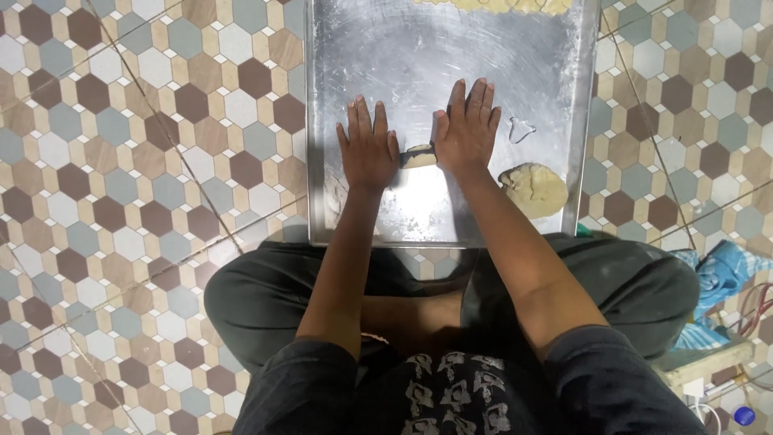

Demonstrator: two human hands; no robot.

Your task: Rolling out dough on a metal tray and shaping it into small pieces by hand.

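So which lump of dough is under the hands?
The small dough piece, wedged under a dark roller between the left hand and right hand. The bigger dough lump lies untouched, nearer the tray's right edge.

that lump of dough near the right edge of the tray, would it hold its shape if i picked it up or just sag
The dough lump looks soft: it sits flattened with uneven edges, so it would probably sag or dent. Its matte, floury surface suggests little slipping on the metal tray. Being slumped flat, it seems unlikely to roll.

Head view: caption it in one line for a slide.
Both hands, left hand and right hand, press flat on a dough piece on a metal tray.
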